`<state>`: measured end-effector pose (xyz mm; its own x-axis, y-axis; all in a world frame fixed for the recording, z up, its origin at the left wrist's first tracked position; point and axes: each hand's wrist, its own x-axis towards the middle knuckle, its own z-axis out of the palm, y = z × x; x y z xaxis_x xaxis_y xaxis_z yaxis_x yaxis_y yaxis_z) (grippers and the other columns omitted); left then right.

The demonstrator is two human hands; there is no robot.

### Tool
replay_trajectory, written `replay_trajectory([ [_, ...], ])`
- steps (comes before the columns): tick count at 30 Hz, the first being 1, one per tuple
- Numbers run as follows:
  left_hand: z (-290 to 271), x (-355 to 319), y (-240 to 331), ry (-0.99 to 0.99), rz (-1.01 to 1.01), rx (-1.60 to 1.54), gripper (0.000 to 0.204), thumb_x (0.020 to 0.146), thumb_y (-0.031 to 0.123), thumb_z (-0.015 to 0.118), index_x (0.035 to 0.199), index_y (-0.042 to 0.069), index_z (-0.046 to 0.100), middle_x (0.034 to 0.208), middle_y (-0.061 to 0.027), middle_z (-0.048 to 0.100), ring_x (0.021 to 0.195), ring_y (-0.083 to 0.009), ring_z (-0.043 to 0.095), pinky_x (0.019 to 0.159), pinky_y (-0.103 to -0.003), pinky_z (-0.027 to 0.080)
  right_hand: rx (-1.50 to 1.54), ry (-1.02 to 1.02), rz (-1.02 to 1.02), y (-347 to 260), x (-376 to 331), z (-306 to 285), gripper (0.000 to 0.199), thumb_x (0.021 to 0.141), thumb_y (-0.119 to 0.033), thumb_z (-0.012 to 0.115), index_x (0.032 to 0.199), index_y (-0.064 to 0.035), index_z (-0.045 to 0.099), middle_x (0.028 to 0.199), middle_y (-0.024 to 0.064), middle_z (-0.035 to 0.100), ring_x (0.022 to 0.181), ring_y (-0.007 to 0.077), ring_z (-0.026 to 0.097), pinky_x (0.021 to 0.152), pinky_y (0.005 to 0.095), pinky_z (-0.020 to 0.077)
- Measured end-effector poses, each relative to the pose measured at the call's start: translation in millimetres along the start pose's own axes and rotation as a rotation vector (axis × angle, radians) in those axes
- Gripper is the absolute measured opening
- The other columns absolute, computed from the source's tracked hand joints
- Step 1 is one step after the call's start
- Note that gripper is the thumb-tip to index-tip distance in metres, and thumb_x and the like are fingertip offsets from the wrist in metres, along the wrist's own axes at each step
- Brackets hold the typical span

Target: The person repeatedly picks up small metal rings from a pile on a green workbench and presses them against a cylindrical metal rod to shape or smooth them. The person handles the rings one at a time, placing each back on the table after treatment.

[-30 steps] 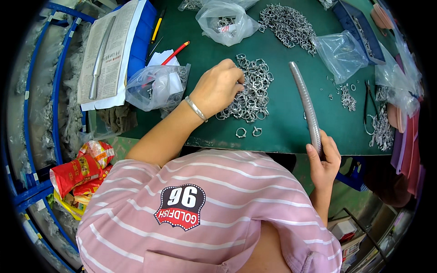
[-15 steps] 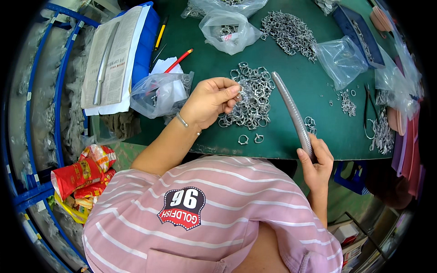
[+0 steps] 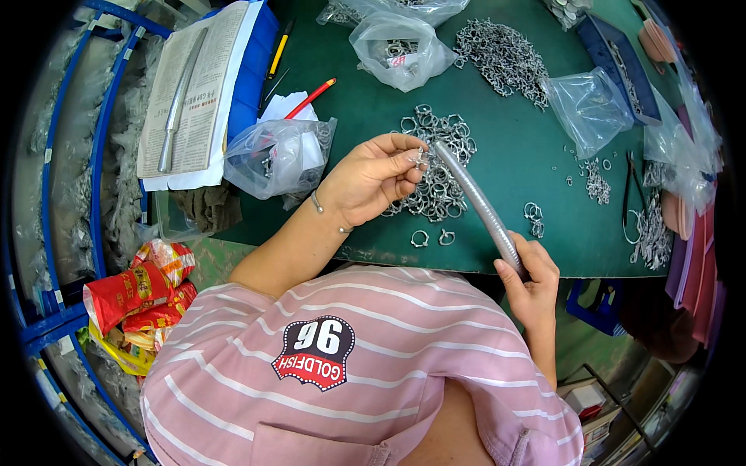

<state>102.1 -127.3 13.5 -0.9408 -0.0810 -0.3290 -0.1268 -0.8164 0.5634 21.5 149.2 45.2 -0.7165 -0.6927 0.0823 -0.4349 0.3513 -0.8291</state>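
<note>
My left hand [image 3: 376,175] pinches a small silver ring [image 3: 420,158] between thumb and fingertips, over the left edge of a pile of silver rings [image 3: 447,190]. Around the thick end of a tapered steel ring mandrel [image 3: 483,206], my right hand [image 3: 533,268] is closed. The mandrel slants up and left, its thin tip beside the held ring. Whether tip and ring touch, I cannot tell. Two loose rings [image 3: 420,238] lie in front of the pile, and a small cluster of rings [image 3: 534,220] sits right of the mandrel.
At the back is a larger heap of metal pieces [image 3: 501,62] near open plastic bags [image 3: 401,50]. On the left, a second mandrel [image 3: 183,101] rests on printed paper over a blue bin [image 3: 252,70]. Pliers [image 3: 631,186] and a blue tray [image 3: 618,66] are on the right.
The mandrel has swung left, bringing its tip close to the ring in my left hand. My right hand has shifted slightly left with it.
</note>
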Motion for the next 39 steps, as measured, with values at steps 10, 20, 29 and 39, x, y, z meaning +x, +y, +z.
replay_trajectory([
  [10, 8, -1, 6, 0.030, -0.003, 0.103, 0.020, 0.094, 0.014, 0.052, 0.106, 0.001, 0.058, 0.091, -0.0060, 0.061, 0.080, -0.0118, 0.063, 0.068, -0.023, 0.053, -0.033, -0.076, 0.025, -2, 3, 2, 0.035, 0.073, -0.003, 0.069, 0.106, 0.0031, 0.061, 0.072, 0.0116, 0.053, 0.061, 0.0205, 0.051, 0.057, 0.0294, 0.0418],
  [20, 5, 1, 7, 0.047, -0.023, 0.028, 0.024, 0.095, 0.015, 0.049, 0.105, -0.004, 0.059, 0.091, -0.0106, 0.063, 0.075, -0.0121, 0.064, 0.066, -0.023, 0.054, 0.000, -0.069, 0.049, 1, 4, -1, 0.035, 0.074, -0.004, 0.069, 0.108, 0.0032, 0.061, 0.071, 0.0106, 0.053, 0.060, 0.0186, 0.049, 0.055, 0.0283, 0.0401],
  [29, 7, 1, 8, 0.035, 0.003, 0.017, 0.026, 0.096, 0.015, 0.047, 0.105, -0.006, 0.058, 0.095, -0.0137, 0.063, 0.079, -0.0124, 0.065, 0.069, -0.022, 0.055, 0.013, -0.024, 0.038, 6, 4, -1, 0.035, 0.075, -0.005, 0.070, 0.109, 0.0026, 0.061, 0.071, 0.0095, 0.053, 0.059, 0.0170, 0.048, 0.055, 0.0277, 0.0397],
  [39, 5, 1, 8, 0.024, 0.012, -0.068, 0.025, 0.096, 0.014, 0.046, 0.104, -0.005, 0.059, 0.096, -0.0171, 0.063, 0.081, -0.0136, 0.065, 0.071, -0.022, 0.056, 0.008, -0.022, 0.080, 3, 6, 1, 0.032, 0.077, -0.006, 0.069, 0.107, 0.0029, 0.061, 0.072, 0.0089, 0.054, 0.061, 0.0165, 0.048, 0.056, 0.0274, 0.0399],
])
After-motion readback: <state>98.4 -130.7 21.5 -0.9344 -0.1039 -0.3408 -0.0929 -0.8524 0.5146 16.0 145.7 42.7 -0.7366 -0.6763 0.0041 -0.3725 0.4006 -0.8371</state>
